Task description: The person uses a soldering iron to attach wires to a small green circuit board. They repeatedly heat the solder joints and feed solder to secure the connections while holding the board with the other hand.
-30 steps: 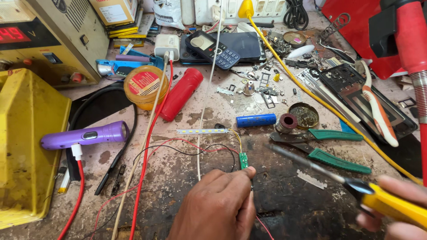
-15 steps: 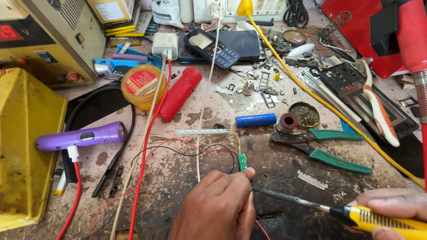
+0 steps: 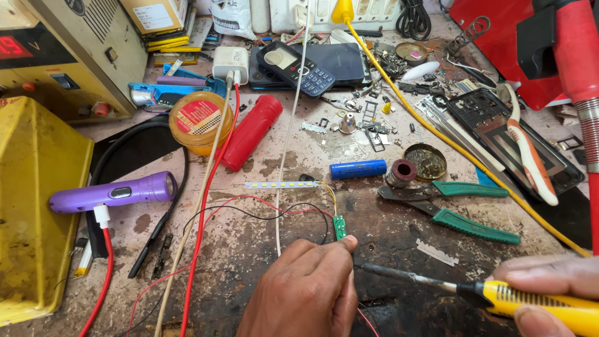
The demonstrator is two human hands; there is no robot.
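Left hand (image 3: pixel 306 293) pinching small green circuit board (image 3: pixel 340 227) flat on worktop (image 3: pixel 249 249). Right hand (image 3: pixel 549 287) clamped on yellow soldering iron (image 3: pixel 530 301), tip near board. Board light, stiff, probably fragile; best held by edges, clear of thin wires (image 3: pixel 262 209).

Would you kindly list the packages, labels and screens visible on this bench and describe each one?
Red digital display: far left, on the beige box.
Round tin: left of the red cylinder, yellow with a red label.
Keypad phone screen: top centre, small, pale.
Cardboard box: top left, brown, white label.
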